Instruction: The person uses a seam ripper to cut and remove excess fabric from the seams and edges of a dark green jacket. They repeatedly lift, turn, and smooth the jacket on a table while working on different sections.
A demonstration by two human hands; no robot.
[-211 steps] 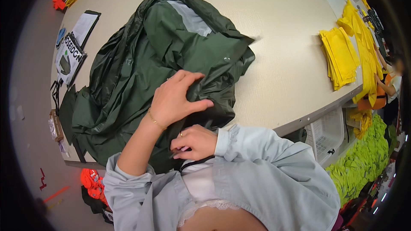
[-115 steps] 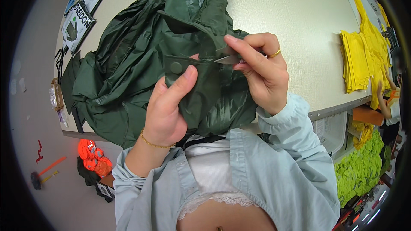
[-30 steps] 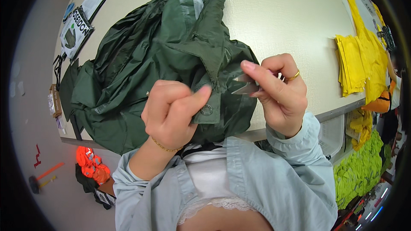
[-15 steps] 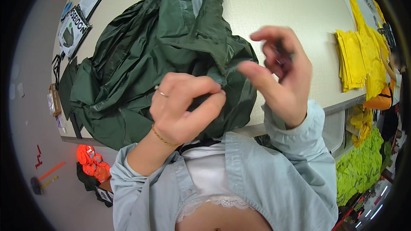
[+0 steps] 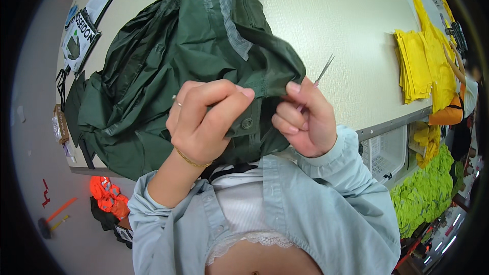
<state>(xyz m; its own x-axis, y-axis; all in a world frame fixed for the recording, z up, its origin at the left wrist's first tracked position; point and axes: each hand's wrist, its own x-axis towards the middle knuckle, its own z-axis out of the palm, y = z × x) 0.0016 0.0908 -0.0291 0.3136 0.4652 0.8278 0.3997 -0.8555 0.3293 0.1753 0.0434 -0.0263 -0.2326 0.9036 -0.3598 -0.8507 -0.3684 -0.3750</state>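
Observation:
A dark green rain jacket (image 5: 147, 81) lies bunched over the near part of the table, with a strip of pale mesh (image 5: 232, 25) and a round snap button showing. My left hand (image 5: 201, 117) is closed in a pinch on the jacket's edge, just above the snap. To its right, my right hand (image 5: 308, 119) pinches the same edge between thumb and fingers, so a short stretch of it spans both hands. Tucked in the right palm is a small pair of scissors (image 5: 326, 67); its thin pointed blades stick out up and to the right, away from the cloth.
Yellow garments (image 5: 413, 66) are stacked at the table's right side, where another person's arm (image 5: 453, 63) reaches in. Packaged items (image 5: 79, 43) lie along the left edge. Below the table are orange garments (image 5: 108, 196), a white basket (image 5: 384, 153) and a lime-green pile (image 5: 423, 191).
My right hand has come down and left onto the jacket's edge, and the scissors' blades now show. A flap of the jacket is lifted between my hands, uncovering more mesh and the snap.

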